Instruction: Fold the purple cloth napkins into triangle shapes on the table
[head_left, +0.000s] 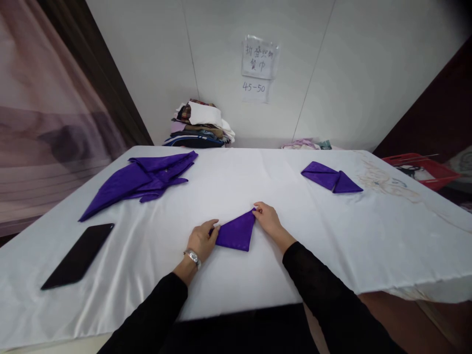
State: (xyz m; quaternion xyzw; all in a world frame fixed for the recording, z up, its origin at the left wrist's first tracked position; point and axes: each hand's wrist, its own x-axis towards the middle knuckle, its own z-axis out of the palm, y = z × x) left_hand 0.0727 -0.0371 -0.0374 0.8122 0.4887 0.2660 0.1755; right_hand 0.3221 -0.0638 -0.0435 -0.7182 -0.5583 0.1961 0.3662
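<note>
A folded purple napkin (236,233) lies on the white tablecloth (236,182) in front of me. My left hand (202,240), with a silver watch or bracelet at the wrist, pinches the napkin's left end, which its fingers partly cover. At the upper right corner, the fingertips of my right hand (267,219) are closed on the cloth. Further off to the right sits another purple napkin (326,177), folded into flat triangular shapes. Several loose purple napkins (142,178) lie heaped at the far left.
A dark flat tablet (79,255) rests at the left of the table. Stacked clothes (202,125) stand behind the far edge, near more fabric (304,143). On the wall hangs a handwritten paper sign (260,59). A red basket (435,169) is beyond the right edge.
</note>
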